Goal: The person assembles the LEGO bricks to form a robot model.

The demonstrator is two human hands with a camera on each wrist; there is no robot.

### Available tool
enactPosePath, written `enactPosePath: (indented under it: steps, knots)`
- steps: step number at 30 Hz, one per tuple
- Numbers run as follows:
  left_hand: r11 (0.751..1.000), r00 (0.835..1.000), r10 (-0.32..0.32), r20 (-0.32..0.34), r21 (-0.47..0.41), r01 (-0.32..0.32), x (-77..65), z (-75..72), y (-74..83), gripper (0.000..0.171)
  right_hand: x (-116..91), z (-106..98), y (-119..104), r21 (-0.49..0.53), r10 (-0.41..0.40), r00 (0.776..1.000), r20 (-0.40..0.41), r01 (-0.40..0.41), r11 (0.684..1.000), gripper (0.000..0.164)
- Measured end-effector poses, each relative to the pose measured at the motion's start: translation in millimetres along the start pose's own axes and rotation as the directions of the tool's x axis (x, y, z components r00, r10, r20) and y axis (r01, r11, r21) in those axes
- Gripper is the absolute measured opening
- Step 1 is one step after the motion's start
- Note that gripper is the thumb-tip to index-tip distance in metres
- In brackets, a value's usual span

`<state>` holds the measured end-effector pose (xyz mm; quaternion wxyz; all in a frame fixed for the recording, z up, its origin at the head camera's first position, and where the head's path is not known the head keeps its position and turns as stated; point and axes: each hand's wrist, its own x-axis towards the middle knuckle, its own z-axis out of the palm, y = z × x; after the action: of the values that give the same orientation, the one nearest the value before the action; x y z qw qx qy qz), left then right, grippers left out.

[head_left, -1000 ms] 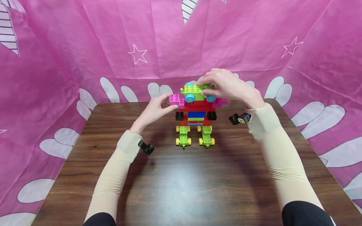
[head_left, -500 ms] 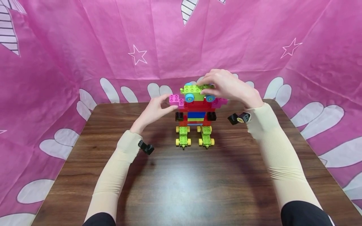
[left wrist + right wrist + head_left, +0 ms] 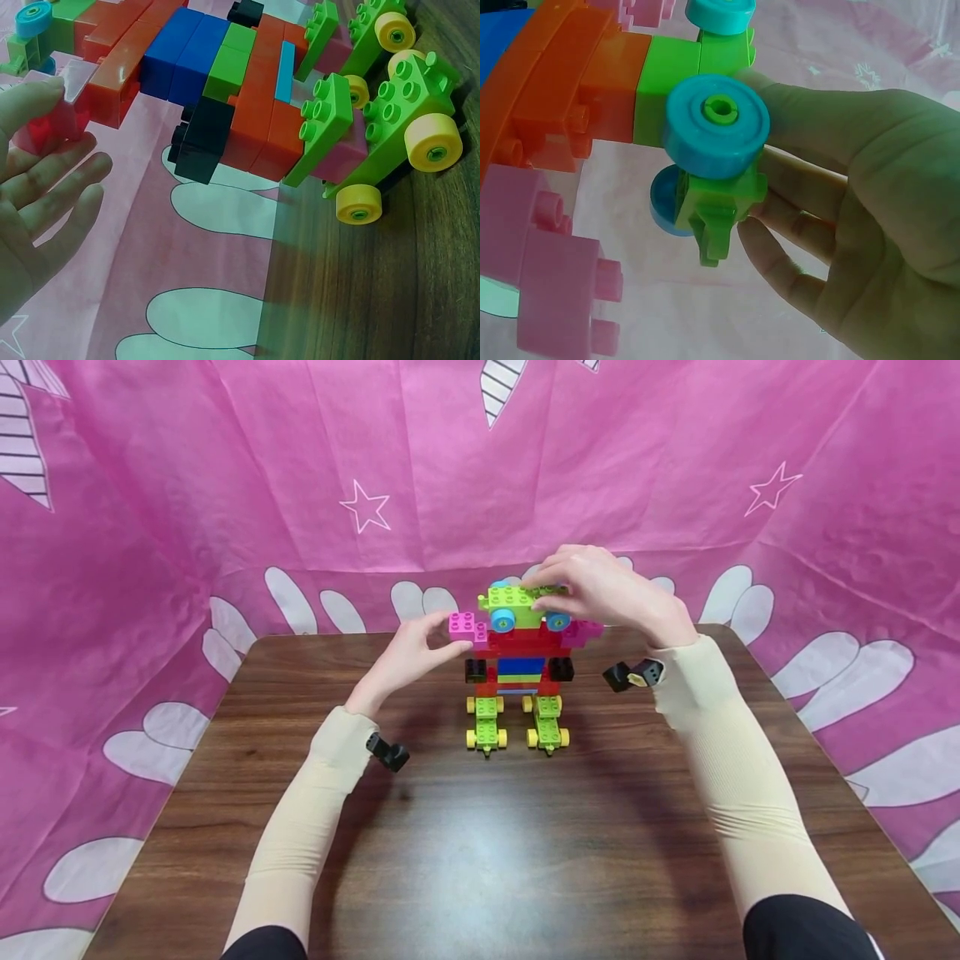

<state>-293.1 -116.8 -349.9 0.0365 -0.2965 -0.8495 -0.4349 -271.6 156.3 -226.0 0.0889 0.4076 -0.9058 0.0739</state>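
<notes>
A toy-brick figure stands upright on the table, its red bricks [image 3: 517, 642] above a blue and green middle [image 3: 174, 56]. My left hand [image 3: 411, 650] pinches the pink bricks [image 3: 462, 625] that stick out at the figure's left side, thumb on one face and fingers beneath. On top sits a lime-green wheeled base [image 3: 508, 598] with light-blue wheels [image 3: 718, 124]. The right hand [image 3: 600, 587] grips this base from its right end, partly covering it. More pink bricks [image 3: 559, 292] jut out below that hand.
Black bricks [image 3: 206, 141] project from both sides of the figure. Its two feet are green wheeled bases with yellow wheels [image 3: 433, 142], on the brown wooden table [image 3: 480, 843]. A pink patterned cloth [image 3: 450, 468] hangs close behind.
</notes>
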Motion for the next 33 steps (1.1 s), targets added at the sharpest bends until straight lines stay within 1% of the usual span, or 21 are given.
enactPosePath:
  steps: [7, 17, 26, 33]
  knots:
    - [1.0, 1.0, -0.006, 0.003, -0.012, 0.006, -0.5, 0.7, 0.9, 0.043, -1.0, -0.4, -0.6, 0.001, 0.025, 1.0, 0.014, -0.025, 1.0, 0.038]
    - [1.0, 1.0, -0.008, 0.009, -0.015, 0.008, -0.6, 1.0, 1.5, 0.041, -3.2, 0.3, 0.0, 0.005, 0.029, 1.0, -0.012, -0.029, 1.0, 0.04]
    - [1.0, 1.0, -0.006, 0.01, -0.019, 0.006, -0.2, 1.7, 0.9, 0.041, -3.8, 1.0, 0.3, -0.014, 0.033, 0.999, -0.024, -0.033, 0.999, 0.038]
    - [1.0, 1.0, -0.014, 0.011, -0.021, 0.014, -1.9, 0.5, 2.2, 0.045, -2.6, 0.4, -0.8, -0.008, 0.036, 0.999, -0.002, -0.036, 0.999, 0.037]
